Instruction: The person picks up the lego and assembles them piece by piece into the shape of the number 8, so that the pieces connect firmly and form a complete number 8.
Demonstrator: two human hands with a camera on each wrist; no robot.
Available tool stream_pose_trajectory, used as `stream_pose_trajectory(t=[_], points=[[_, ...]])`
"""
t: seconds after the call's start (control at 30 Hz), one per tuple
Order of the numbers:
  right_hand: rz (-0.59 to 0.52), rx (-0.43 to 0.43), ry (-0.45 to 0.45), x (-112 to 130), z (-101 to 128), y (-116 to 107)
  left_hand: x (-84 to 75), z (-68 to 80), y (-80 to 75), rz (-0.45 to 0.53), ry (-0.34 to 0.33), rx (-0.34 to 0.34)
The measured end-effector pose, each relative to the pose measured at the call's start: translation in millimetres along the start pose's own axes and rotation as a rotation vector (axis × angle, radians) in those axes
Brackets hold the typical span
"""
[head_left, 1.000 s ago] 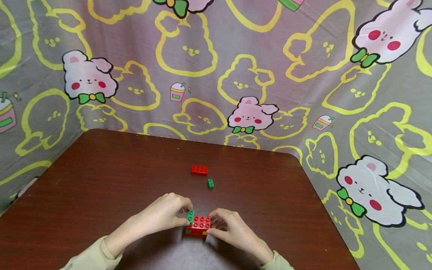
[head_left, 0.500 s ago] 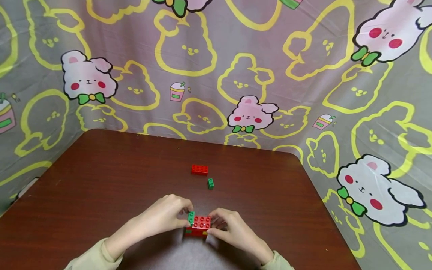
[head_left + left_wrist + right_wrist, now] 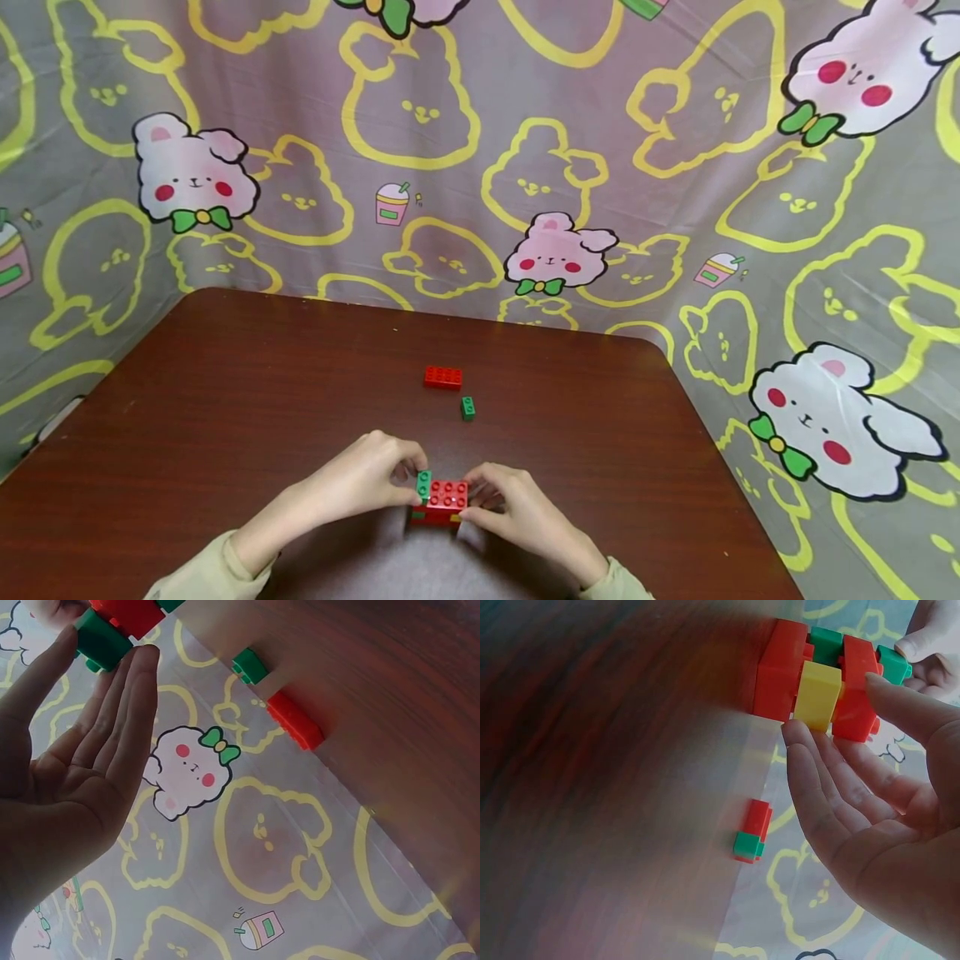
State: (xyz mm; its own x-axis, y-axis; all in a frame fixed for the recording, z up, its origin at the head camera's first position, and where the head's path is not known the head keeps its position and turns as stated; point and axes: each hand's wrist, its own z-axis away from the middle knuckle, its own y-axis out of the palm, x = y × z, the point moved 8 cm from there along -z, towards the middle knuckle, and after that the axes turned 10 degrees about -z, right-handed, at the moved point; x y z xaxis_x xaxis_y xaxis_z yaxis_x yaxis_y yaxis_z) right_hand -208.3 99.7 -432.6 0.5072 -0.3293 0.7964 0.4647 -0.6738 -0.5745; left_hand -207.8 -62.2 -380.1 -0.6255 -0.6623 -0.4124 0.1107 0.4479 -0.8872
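Observation:
A stack of toy building bricks stands near me on the table. In the right wrist view it has a red bottom brick (image 3: 780, 671), a green brick (image 3: 826, 646) and a yellow brick (image 3: 817, 696) in the middle, and a red upper brick (image 3: 855, 690). My left hand (image 3: 367, 471) pinches a small green brick (image 3: 423, 486) between thumb and fingers, at the left end of the upper red brick's studded top. With thumb and fingers, my right hand (image 3: 517, 504) grips the stack's right end. Fingers partly hide both ends.
Farther back on the brown table (image 3: 300, 375) lie a loose red brick (image 3: 443, 377) and a small green two-stud brick (image 3: 468, 407). A patterned curtain (image 3: 450, 200) hangs behind the table and along its sides.
The pinched green brick sits slightly lower against the upper red brick than a second ago. Both hands keep nearly the same place, and the loose bricks have not moved.

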Motion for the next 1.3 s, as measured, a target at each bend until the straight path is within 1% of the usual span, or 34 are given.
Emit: stream_pose_trajectory(t=[0.13, 0.4, 0.57, 0.77, 1.03, 1.3], points=[[-0.008, 0.002, 0.002, -1, 0, 1, 2.9, 0.0, 1.1, 0.037, -0.004, 0.009], [-0.01, 0.008, 0.01, -1, 0, 1, 7.2, -0.1, 4.5, 0.186, -0.034, 0.043], [-0.015, 0.008, 0.0, 0, -1, 1, 10.8, -0.2, 6.9, 0.236, -0.06, 0.06], [-0.011, 0.01, 0.001, 1, -1, 1, 12.2, 0.0, 8.0, 0.251, -0.079, 0.059], [-0.009, 0.012, -0.005, 1, -1, 1, 10.2, -0.2, 9.0, 0.198, -0.068, 0.035], [-0.009, 0.011, -0.017, 2, -1, 2, 13.0, 1.0, 10.3, 0.25, -0.076, 0.062]])
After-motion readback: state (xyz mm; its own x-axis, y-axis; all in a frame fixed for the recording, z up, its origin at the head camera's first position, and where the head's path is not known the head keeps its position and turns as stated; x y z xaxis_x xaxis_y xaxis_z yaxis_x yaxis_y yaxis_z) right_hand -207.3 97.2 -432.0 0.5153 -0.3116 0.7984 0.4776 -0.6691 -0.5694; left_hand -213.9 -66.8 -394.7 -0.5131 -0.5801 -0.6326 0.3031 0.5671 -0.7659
